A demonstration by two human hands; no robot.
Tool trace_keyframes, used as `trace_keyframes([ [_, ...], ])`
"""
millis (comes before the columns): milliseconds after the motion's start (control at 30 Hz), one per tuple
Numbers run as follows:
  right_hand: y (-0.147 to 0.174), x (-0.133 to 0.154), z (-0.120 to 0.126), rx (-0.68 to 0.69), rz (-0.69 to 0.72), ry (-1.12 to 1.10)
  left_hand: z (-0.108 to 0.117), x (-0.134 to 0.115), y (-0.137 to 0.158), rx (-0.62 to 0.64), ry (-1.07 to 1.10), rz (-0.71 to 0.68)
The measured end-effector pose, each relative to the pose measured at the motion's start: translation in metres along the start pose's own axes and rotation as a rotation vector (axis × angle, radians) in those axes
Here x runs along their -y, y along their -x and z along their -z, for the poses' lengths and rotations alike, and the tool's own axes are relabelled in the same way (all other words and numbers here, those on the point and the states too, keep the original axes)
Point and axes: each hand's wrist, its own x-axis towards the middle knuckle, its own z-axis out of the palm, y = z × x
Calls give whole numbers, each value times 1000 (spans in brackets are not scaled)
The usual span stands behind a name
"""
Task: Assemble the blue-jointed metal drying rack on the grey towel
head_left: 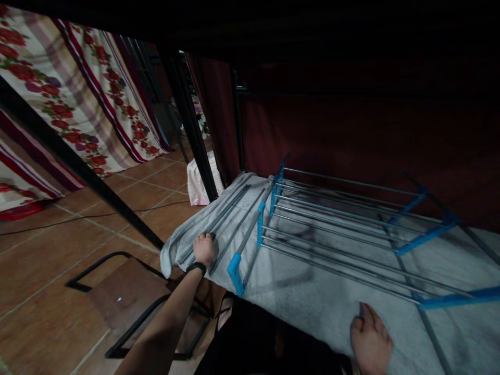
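My left hand (203, 250), a dark band at its wrist, is closed over the near part of the loose grey metal rods (230, 208) lying on the bed's left side. Its fingertips are partly hidden. My right hand (372, 339) is near the bed's front edge, fingers curled, with a small greyish bit at the fingertips that I cannot make out. Between and beyond my hands stands a rack of thin metal bars (332, 208) with blue plastic joints (260, 224). A blue corner piece (235, 273) caps a tube at its near left end.
A grey blanket (289, 302) covers the bed under the rack. Black bed posts (191, 125) rise at the left, with a dark red curtain (351, 135) behind. A black-framed folding chair (128, 291) is on the tiled floor (39, 271). Flowered cloth (86, 94) hangs beyond.
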Motion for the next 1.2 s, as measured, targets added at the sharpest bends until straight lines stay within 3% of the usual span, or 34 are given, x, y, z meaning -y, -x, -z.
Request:
trace_keyframes([
  [133, 0, 3, 1, 4, -27, -13, 2, -2, 3, 9, 29, -16],
  [267, 0, 7, 2, 11, -39, -9, 4, -3, 11, -12, 208, 14],
  [367, -1, 8, 2, 7, -41, -4, 7, -2, 16, -45, 433, 98],
  [467, -1, 10, 2, 4, -40, -3, 19, -2, 23, -62, 812, 205],
  [633, -2, 14, 7, 10, -50, 7, 73, -9, 51, 70, 1369, 208],
  [833, -4, 15, 10, -13, -47, -36, 170, -28, 109, 138, 1661, 212],
  [933, -4, 16, 11, -8, -52, -58, 205, -41, 149, 227, 1761, 130],
  [1033, -5, 17, 14, 8, -67, -74, 221, -59, 190, 375, 1785, 92],
  [1100, -6, 18, 16, 20, -89, -101, 217, -74, 214, 494, 1771, 35],
  [1200, -8, 15, 18, 39, -131, -193, 192, -101, 237, 673, 1692, -102],
])
